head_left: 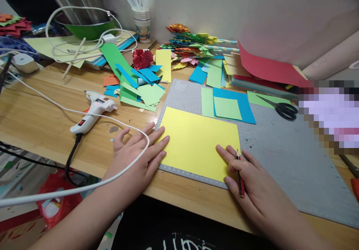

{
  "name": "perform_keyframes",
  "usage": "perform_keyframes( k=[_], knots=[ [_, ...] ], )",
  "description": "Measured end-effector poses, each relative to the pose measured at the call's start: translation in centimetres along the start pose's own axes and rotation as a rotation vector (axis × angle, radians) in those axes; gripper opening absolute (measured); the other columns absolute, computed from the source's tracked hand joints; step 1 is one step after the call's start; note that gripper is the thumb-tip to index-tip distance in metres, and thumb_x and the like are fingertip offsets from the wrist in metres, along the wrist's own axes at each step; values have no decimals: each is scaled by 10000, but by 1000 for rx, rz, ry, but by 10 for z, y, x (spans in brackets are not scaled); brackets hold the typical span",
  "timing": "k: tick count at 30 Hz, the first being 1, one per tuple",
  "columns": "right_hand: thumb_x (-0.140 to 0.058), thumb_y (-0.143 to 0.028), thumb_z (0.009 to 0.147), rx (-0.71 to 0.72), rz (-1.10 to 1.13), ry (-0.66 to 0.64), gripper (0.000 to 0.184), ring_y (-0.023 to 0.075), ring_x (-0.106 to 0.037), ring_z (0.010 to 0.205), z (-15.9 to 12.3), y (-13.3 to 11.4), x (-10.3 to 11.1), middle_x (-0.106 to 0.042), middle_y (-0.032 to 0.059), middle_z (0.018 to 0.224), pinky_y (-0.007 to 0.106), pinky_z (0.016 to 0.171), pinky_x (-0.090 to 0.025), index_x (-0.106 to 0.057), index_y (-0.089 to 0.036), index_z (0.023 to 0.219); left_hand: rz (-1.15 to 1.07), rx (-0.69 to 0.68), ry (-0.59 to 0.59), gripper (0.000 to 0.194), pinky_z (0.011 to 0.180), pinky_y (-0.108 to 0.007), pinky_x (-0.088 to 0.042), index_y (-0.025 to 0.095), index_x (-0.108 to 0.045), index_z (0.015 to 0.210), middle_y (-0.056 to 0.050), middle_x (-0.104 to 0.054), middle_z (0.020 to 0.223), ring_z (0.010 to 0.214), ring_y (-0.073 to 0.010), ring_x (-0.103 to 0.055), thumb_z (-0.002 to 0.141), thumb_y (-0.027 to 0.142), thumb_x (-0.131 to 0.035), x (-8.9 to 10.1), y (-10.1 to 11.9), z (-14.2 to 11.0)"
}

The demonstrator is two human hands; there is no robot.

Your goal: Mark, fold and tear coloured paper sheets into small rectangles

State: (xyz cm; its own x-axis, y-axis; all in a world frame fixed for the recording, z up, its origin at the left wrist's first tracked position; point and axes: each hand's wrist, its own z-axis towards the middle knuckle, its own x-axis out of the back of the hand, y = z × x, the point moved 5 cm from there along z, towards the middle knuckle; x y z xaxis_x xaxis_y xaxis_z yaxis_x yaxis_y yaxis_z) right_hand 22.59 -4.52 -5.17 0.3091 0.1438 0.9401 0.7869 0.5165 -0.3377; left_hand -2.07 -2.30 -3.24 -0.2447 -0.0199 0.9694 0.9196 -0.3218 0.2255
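Observation:
A sheet of yellow paper [196,141] lies flat on the grey cutting mat [283,160], along its front left edge. My left hand [137,153] is spread flat, its fingertips touching the sheet's left edge. At the sheet's right side rests my right hand [249,179], with a red and black pencil [240,179] held between its fingers. The pencil's tip points away from me. Beyond the yellow sheet lie a blue paper piece [248,108] and light green paper pieces [228,108]. A white cable [123,169] crosses in front of my left forearm.
Left of the mat lies a white glue gun [94,113]. Black scissors [284,110] rest at the mat's right. Paper scraps [150,93], a red paper flower [142,58] and a paper cup [143,29] stand farther back. A red sheet [269,65] tops a stack at back right.

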Motion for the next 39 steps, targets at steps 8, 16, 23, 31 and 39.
perform_keyframes(
  k=[8,16,23,31,39],
  knots=[
    [-406,-224,899,-13,1,-3,46,282,-362,1357,-1,0,2,-430,98,1458,580,1102,-285,-378,-247,927,38,-34,33,354,1060,-546,-289,304,-570,1250,4,-502,1399,1345,-266,-387,928,330,-426,-2,1,0],
    [-408,-229,905,-37,16,-16,64,269,-357,1362,2,1,2,-438,95,1453,582,1099,-292,-365,-248,948,92,-41,98,405,1079,-569,-241,241,-587,1232,-38,-546,1359,1322,-302,-409,871,408,-509,1,9,0],
    [-381,-208,912,-65,25,-39,66,265,-332,1374,2,2,0,-417,78,1469,592,1114,-243,-370,-249,963,78,-47,100,409,1091,-546,-242,250,-573,1239,-42,-535,1371,1331,-287,-401,870,418,-517,-1,8,-2],
    [-362,-213,928,-78,23,-40,54,243,-319,1383,3,2,0,-410,58,1476,580,1118,-234,-375,-250,966,90,-52,112,405,1088,-545,-241,246,-569,1243,-37,-533,1373,1330,-279,-403,881,416,-503,-2,8,-2],
    [-352,-195,925,-52,11,-38,58,245,-336,1374,2,2,-1,-420,73,1468,574,1112,-248,-372,-249,933,68,-44,115,411,1082,-540,-237,241,-582,1239,-40,-534,1372,1320,-292,-415,878,423,-508,-1,7,-3]
  ],
)
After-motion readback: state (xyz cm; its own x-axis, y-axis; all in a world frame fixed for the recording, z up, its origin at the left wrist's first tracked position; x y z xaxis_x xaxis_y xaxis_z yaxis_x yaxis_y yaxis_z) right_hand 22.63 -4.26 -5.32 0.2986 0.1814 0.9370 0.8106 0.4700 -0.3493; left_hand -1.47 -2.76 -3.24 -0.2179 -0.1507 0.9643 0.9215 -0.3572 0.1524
